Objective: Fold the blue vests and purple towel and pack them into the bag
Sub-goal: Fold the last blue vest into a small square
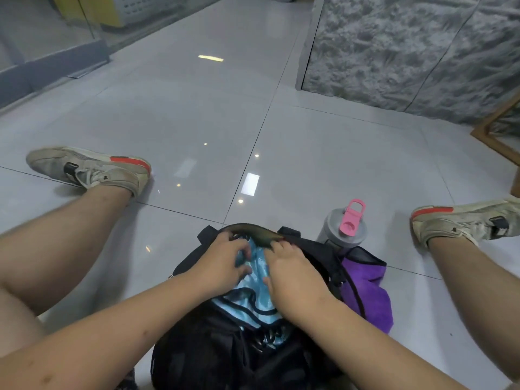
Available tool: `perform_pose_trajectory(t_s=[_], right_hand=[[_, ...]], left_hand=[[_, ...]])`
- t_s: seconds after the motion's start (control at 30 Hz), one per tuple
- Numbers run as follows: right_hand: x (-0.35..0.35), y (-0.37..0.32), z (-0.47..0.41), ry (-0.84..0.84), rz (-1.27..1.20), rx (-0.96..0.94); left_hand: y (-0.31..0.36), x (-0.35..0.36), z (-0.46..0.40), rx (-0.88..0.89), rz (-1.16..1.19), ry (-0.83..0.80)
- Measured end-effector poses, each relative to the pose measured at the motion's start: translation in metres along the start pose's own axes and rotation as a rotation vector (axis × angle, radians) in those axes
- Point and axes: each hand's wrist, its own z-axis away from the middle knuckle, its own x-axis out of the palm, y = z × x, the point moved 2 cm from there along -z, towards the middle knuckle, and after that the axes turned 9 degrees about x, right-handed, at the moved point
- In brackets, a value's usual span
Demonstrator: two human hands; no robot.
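A black bag (222, 350) lies on the floor between my legs with its mouth open. A light blue vest (254, 299) with dark trim sits in the opening. My left hand (222, 263) has its fingers curled into the blue fabric near the bag's far rim. My right hand (292, 277) lies on the vest beside it, its fingers bent at the olive-coloured rim of the opening. The purple towel (365, 288) lies crumpled on the floor against the bag's right side, partly under a black strap.
A grey bottle with a pink lid (343, 226) stands just beyond the bag on the right. My shoes (92, 170) rest on the glossy tiled floor on both sides. A wooden frame (495, 130) leans at far right.
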Motion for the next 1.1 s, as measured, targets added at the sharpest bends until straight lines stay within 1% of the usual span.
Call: perform_pose_trajectory(t_s=[0.03, 0.1, 0.17, 0.27, 0.37, 0.47, 0.53, 0.6, 0.67, 0.73, 0.8, 0.87, 0.93, 0.97, 1.03, 1.1], right_hand=[[0.007, -0.002, -0.002, -0.046, -0.003, -0.017], [0.022, 0.000, -0.007, -0.157, 0.037, 0.015], [0.033, 0.008, -0.008, -0.230, 0.118, 0.036], [0.038, 0.019, -0.006, -0.254, 0.157, 0.059], [0.044, 0.031, -0.001, -0.272, 0.109, 0.087], [0.054, 0.039, 0.004, -0.384, 0.078, 0.127], [0.055, 0.042, 0.004, -0.439, 0.074, 0.158], [0.051, 0.044, 0.003, -0.411, 0.052, 0.132], [0.047, 0.044, 0.003, -0.359, -0.014, 0.078], [0.043, 0.041, 0.003, -0.342, -0.055, 0.044], [0.040, 0.034, 0.003, -0.306, -0.035, 0.034], [0.037, 0.028, 0.001, -0.272, -0.027, 0.042], [0.038, 0.025, 0.002, -0.255, -0.044, 0.071], [0.039, 0.026, 0.002, -0.258, -0.046, 0.088], [0.041, 0.030, 0.000, -0.299, -0.035, 0.124], [0.042, 0.034, -0.002, -0.359, -0.025, 0.157]], left_hand=[[0.001, -0.002, 0.003, 0.005, -0.099, -0.080], [0.001, -0.008, 0.010, -0.011, -0.315, -0.229], [0.001, -0.014, 0.018, -0.049, -0.441, -0.347], [-0.004, -0.015, 0.025, -0.099, -0.482, -0.451], [-0.007, -0.011, 0.024, -0.102, -0.568, -0.476], [-0.017, -0.002, 0.032, -0.193, -0.685, -0.614], [-0.024, 0.000, 0.035, -0.245, -0.736, -0.678], [-0.018, -0.009, 0.033, -0.250, -0.734, -0.714], [0.007, -0.026, 0.026, -0.229, -0.736, -0.761], [0.029, -0.038, 0.019, -0.207, -0.739, -0.717], [0.053, -0.045, 0.011, -0.152, -0.745, -0.604], [0.065, -0.039, 0.006, -0.042, -0.750, -0.565], [0.065, -0.019, 0.000, 0.118, -0.583, -0.506], [0.059, -0.009, -0.001, 0.166, -0.496, -0.483], [0.044, 0.007, 0.000, 0.217, -0.439, -0.511], [0.030, 0.016, -0.002, 0.255, -0.472, -0.534]])
